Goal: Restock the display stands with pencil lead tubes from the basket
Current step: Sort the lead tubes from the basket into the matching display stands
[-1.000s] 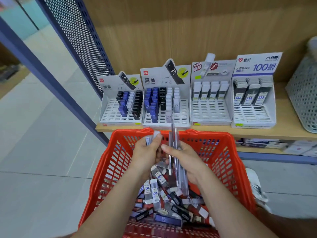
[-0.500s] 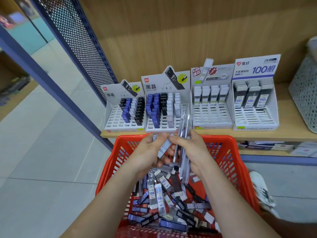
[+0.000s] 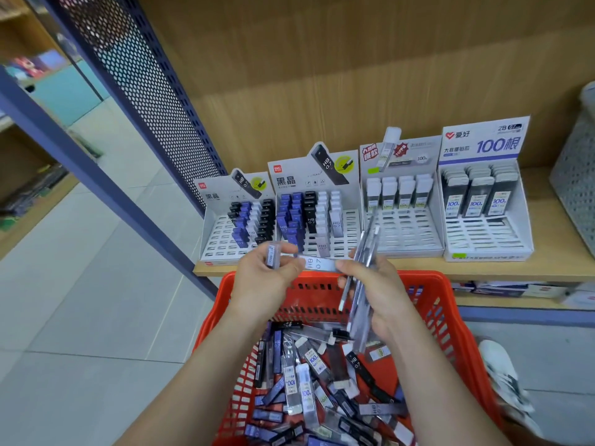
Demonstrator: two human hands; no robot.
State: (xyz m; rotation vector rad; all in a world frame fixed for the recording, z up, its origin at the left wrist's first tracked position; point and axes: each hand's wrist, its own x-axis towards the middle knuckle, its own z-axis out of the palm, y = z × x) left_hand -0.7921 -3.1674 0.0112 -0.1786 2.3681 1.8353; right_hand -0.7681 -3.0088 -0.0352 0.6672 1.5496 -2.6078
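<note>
A red basket point(image 3: 450, 320) full of loose pencil lead tubes point(image 3: 306, 378) sits below the shelf. My left hand point(image 3: 260, 281) grips a small tube point(image 3: 273, 255) and pinches one end of a grey HB 0.7 tube point(image 3: 317, 263) lying crosswise. My right hand point(image 3: 376, 291) holds a bundle of several tubes point(image 3: 360, 284) upright and touches the other end of the HB tube. Four white display stands line the shelf: a left stand point(image 3: 222, 239), a second stand point(image 3: 347, 243), a third stand point(image 3: 405, 233) and a right stand point(image 3: 486, 236); all are partly filled.
A blue perforated metal panel point(image 3: 145, 88) rises at the left of the wooden shelf point(image 3: 553, 265). A grey mesh basket point(image 3: 576, 175) stands at the far right. A white shoe point(image 3: 505, 381) shows beside the red basket on the tiled floor.
Both hands have risen out of the basket toward the stands. The HB tube, tilted before, now lies level between the two hands.
</note>
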